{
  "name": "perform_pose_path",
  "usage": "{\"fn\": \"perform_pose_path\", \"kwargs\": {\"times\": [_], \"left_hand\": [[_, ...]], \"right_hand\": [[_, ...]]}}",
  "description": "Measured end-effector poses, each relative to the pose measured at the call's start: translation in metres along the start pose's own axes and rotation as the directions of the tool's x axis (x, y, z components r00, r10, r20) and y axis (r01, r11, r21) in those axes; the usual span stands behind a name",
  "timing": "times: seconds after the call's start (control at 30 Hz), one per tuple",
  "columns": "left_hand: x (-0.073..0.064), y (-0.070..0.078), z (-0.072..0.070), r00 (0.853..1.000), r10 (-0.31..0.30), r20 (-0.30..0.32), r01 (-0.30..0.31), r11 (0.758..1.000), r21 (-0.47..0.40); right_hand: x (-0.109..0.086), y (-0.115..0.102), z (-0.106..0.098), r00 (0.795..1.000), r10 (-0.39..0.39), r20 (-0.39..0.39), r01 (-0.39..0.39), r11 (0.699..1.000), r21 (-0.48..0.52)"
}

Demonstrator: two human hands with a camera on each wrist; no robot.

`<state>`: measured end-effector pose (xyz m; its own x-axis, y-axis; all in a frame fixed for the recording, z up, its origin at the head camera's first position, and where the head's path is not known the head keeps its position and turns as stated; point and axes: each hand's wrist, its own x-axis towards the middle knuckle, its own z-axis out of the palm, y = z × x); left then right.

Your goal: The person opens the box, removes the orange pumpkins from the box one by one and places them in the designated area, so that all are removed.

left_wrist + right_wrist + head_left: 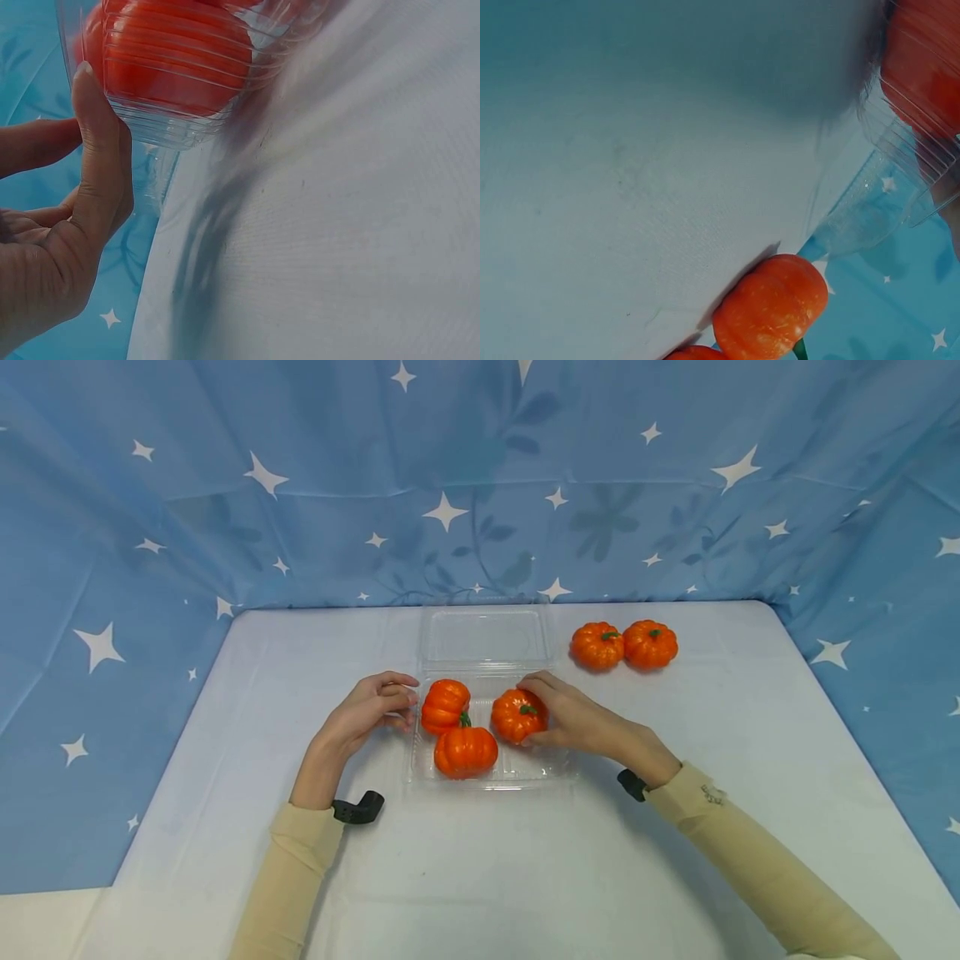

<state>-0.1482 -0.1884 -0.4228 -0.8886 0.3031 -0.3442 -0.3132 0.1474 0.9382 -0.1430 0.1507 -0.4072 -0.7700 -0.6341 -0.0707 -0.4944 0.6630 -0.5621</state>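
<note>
Your right hand [573, 714] curls round a small orange pumpkin [517, 717], thumb on the near side and fingers at the back, holding it upright, green stem up, in the right part of a clear plastic box [495, 786]. Your left hand [371, 702] holds nothing; its fingers are loosely bent at the box's left wall, and whether a fingertip touches the plastic you cannot tell for sure. Left of the held pumpkin, inside the box, a second pumpkin [444, 707] is tipped on its side behind a third pumpkin [467, 753], close against it. The clear lid [486, 637] lies folded back behind the box. Beyond your right hand, two more pumpkins [651, 645] sit side by side on the white-covered counter [480, 877]. A blue curtain [315, 468] with white stars hangs behind. You wear beige sleeves [288, 868] and a black device [358, 808] on each wrist.
</note>
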Motion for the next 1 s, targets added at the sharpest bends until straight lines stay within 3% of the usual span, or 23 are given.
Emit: {"fn": "perform_pose_path", "kwargs": {"times": [0.4, 1.0], "left_hand": [[0.0022, -0.0013, 0.0028, 1.000, 0.010, 0.003, -0.010, 1.000, 0.000], [-0.0002, -0.0006, 0.0014, 1.000, 0.003, -0.002, -0.003, 1.000, -0.005]], "right_hand": [[-0.0001, -0.0008, 0.0032, 0.998, 0.029, 0.047, -0.030, 0.999, 0.021], [-0.0049, -0.0038, 0.0006, 0.999, -0.022, -0.039, 0.022, 1.000, 0.018]]}}
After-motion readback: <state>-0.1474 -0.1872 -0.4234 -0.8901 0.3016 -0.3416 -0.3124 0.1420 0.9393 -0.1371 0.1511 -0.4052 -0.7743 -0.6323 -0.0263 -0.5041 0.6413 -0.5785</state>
